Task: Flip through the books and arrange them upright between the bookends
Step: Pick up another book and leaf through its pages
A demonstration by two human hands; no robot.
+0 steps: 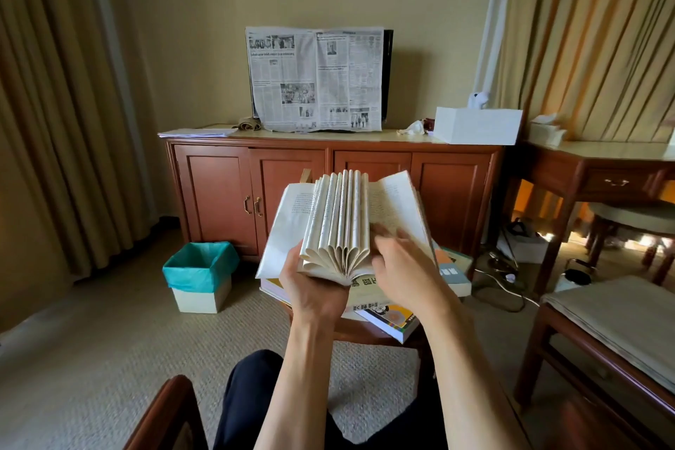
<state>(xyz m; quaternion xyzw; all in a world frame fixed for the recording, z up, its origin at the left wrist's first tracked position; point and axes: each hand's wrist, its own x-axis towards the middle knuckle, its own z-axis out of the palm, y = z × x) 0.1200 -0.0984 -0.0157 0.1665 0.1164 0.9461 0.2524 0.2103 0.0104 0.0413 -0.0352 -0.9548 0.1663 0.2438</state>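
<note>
- Head view: left hand point(310, 289) is cradling the open book point(347, 226) from below at the spine, fingers curled up around the lower edge; the book is being held in the air above the stack point(394, 307) on the low table.
- Right hand point(398, 267) is blurring over the right-hand page, fingers loosely spread on the paper, gripping nothing that I can make out.
- Pages point(339, 215) are fanning upright mid-flip: looks a light paperback, floppy covers, thin leaves likely to crease. Best to be holding it at the spine, thumb steadying the block.
- Bookends aren't showing anywhere; a tan tab point(306, 175) is peeking over the book, can't tell what it is.
- Stack is mostly hiding behind book and hands; book count unclear.
</note>
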